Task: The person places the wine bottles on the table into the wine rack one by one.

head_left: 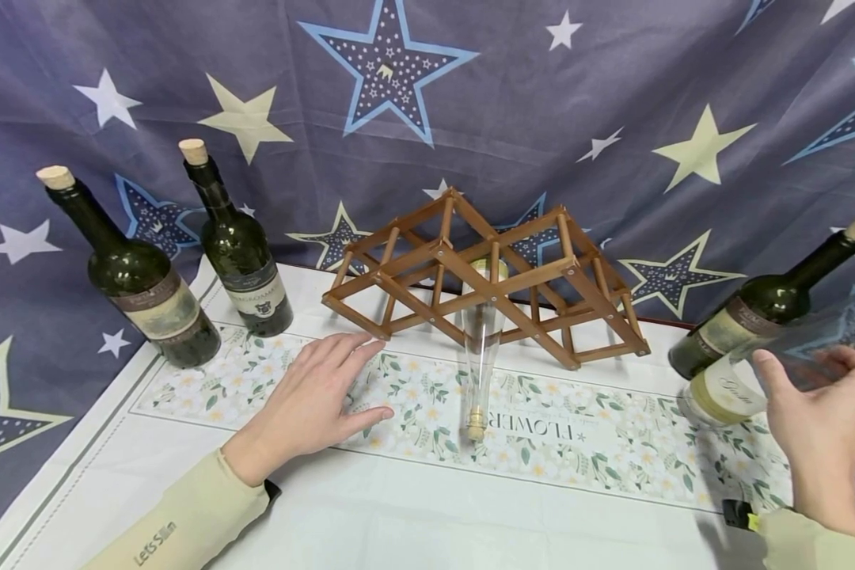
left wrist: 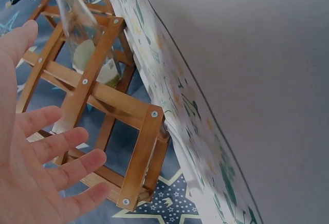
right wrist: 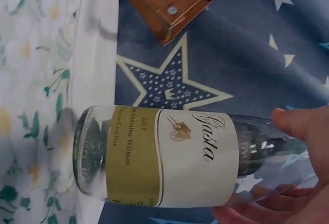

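My right hand (head_left: pixel 822 431) has its thumb and fingers around the upper part of a clear glass wine bottle (right wrist: pixel 198 157) with a white and olive label. The bottle's base is over the right end of the floral runner. My left hand (head_left: pixel 321 396), palm down with fingers spread, is beside the left end of a wooden wine rack (head_left: pixel 438 249) and holds nothing. Another clear bottle (head_left: pixel 479 348) lies in the middle of the rack, its corked neck toward me.
Two corked dark green bottles (head_left: pixel 160 305) (head_left: pixel 245 269) stand at the left. A third green bottle (head_left: pixel 762 305) stands at the right, just behind the clear one. A star-patterned cloth (head_left: pixel 513 95) hangs behind the white-covered table (head_left: pixel 435 522).
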Motion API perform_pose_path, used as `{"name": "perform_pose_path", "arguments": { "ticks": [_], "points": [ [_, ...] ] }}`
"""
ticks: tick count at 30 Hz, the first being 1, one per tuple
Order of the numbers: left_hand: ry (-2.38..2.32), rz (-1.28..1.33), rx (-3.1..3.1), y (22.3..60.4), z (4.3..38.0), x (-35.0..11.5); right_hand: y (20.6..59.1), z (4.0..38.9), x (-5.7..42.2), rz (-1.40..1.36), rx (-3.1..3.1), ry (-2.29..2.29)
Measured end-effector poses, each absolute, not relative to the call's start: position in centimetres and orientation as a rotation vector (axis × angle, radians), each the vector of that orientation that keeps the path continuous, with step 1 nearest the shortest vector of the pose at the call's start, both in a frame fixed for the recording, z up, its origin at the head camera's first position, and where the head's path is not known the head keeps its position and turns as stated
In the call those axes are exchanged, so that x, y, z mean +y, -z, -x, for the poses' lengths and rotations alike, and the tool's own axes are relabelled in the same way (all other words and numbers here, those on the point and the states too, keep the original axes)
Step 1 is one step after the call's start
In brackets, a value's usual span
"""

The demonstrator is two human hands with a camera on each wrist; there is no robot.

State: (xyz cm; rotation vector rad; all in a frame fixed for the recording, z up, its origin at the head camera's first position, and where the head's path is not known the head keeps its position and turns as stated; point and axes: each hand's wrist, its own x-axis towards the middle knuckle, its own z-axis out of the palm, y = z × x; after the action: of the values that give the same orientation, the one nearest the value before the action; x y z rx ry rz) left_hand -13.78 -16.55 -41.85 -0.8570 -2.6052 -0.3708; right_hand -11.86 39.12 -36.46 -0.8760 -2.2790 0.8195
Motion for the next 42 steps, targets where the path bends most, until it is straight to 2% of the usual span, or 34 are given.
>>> {"name": "perform_pose_path", "arguments": {
  "ticks": [23,42],
  "points": [
    [0.382,0.854,-2.592,41.8,13.9,-16.5,33.7,10.3,35.1,0.735,-2.262,-0.895],
    [0.384,0.845,-2.588,41.8,13.8,-16.5,33.6,10.4,32.5,0.617,-2.227,-1.150]
  ]
}}
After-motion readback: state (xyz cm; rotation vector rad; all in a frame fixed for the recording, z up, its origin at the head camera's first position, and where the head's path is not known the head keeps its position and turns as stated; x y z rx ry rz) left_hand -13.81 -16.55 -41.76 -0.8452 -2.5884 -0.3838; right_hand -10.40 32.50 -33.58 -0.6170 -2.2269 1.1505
